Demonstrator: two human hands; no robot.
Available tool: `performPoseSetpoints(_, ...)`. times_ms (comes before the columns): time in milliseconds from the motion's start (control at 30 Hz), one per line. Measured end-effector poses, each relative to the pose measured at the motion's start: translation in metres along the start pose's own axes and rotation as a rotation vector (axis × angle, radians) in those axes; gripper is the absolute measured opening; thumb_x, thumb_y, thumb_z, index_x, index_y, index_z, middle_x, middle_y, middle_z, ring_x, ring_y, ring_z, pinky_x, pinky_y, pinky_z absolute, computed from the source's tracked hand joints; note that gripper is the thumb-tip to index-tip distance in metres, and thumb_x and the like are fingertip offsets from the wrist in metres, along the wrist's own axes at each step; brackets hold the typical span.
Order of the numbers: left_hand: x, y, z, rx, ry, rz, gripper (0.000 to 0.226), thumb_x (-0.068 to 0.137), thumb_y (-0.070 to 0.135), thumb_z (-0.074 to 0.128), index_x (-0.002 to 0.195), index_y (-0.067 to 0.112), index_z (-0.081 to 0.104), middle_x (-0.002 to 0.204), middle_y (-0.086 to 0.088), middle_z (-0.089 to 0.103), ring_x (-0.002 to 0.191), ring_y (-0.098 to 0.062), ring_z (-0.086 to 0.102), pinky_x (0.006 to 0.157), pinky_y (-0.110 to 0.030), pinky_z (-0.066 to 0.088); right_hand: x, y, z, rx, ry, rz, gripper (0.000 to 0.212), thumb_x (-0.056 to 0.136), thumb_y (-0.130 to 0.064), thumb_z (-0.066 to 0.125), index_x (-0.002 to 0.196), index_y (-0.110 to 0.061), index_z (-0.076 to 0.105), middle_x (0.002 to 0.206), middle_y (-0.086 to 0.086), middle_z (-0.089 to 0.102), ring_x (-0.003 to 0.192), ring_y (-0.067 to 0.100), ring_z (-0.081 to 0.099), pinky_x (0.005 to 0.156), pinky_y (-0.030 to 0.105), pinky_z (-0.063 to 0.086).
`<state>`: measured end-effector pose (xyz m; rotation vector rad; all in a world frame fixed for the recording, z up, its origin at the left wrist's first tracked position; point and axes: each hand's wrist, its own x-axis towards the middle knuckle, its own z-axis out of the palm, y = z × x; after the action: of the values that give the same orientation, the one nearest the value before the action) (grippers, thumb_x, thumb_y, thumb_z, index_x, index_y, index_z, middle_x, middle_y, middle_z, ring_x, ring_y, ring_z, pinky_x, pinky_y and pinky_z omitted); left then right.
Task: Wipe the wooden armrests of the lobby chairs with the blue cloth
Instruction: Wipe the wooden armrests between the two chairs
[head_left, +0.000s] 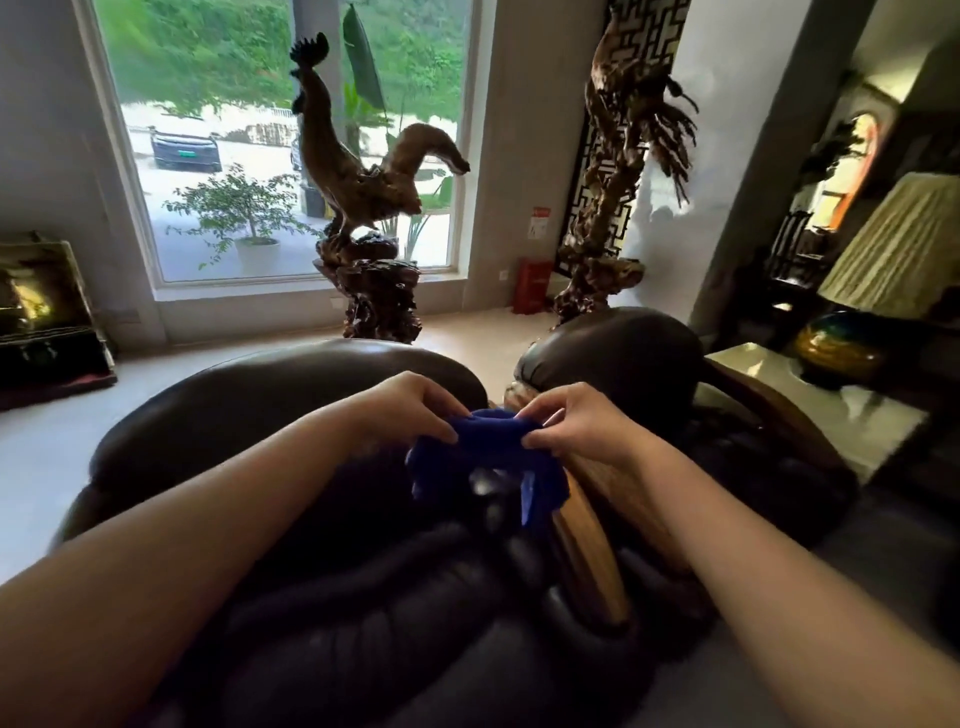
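Note:
Both my hands hold a bunched blue cloth (488, 457) in the air above a dark leather lobby chair (291, 415). My left hand (410, 405) pinches its upper left edge and my right hand (576, 421) pinches its upper right edge. The rest of the cloth hangs down between them. Just below and right of the cloth runs a curved wooden armrest (592, 525), between this chair and a second dark leather chair (618, 348). Another wooden armrest (779, 410) curves along the far side of that second chair. The cloth hangs clear of the wood or barely brushes it; I cannot tell which.
A carved wooden rooster sculpture (363, 208) stands on the floor behind the chairs, before a large window (280, 140). A second tall wood carving (618, 171) stands at the right. A side table (810, 395) with a lamp (893, 249) sits far right.

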<state>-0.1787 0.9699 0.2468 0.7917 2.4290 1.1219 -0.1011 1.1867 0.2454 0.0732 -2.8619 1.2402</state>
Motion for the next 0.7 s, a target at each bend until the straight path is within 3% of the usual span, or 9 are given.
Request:
performPoseSetpoints(167, 0.044, 0.043, 0.054, 0.015, -0.033, 0.009, 0.032, 0.073, 0.002, 0.069, 0.104, 0.010, 0.069, 0.086, -0.004, 0.068, 0.073, -0.011, 0.061, 0.075, -0.025, 0.054, -0.022, 0.054, -0.053, 0.020, 0.017, 0.036, 0.019, 0.073, -0.006, 0.072, 0.090, -0.016, 0.069, 0.082, 0.006, 0.072, 0.071, 0.012, 0.067, 0.056, 0.015, 0.052)
performPoseSetpoints(300, 0.094, 0.055, 0.078, 0.056, -0.051, 0.021, 0.031, 0.074, 0.002, 0.068, 0.103, 0.012, 0.070, 0.085, -0.003, 0.069, 0.067, -0.006, 0.060, 0.063, -0.015, 0.052, -0.012, 0.097, -0.082, 0.034, 0.031, 0.058, 0.023, 0.075, -0.006, 0.071, 0.097, -0.008, 0.068, 0.091, 0.015, 0.072, 0.080, 0.020, 0.069, 0.063, 0.020, 0.056)
performPoseSetpoints(500, 0.196, 0.063, 0.105, 0.113, -0.016, 0.062, 0.032, 0.072, -0.001, 0.066, 0.099, 0.016, 0.071, 0.101, -0.017, 0.071, 0.083, -0.017, 0.062, 0.086, -0.036, 0.052, 0.054, 0.167, -0.130, -0.067, 0.025, 0.068, 0.023, 0.073, -0.008, 0.072, 0.096, -0.012, 0.069, 0.092, 0.011, 0.071, 0.084, 0.023, 0.068, 0.071, 0.030, 0.057)
performPoseSetpoints(700, 0.310, 0.074, 0.118, 0.090, 0.110, 0.052, 0.031, 0.069, -0.003, 0.065, 0.097, 0.008, 0.072, 0.097, -0.014, 0.074, 0.084, -0.016, 0.063, 0.089, -0.035, 0.051, 0.149, 0.229, -0.192, -0.125, -0.008, 0.028, 0.022, 0.074, -0.012, 0.072, 0.095, -0.019, 0.068, 0.085, -0.004, 0.067, 0.076, 0.007, 0.063, 0.061, 0.016, 0.047)
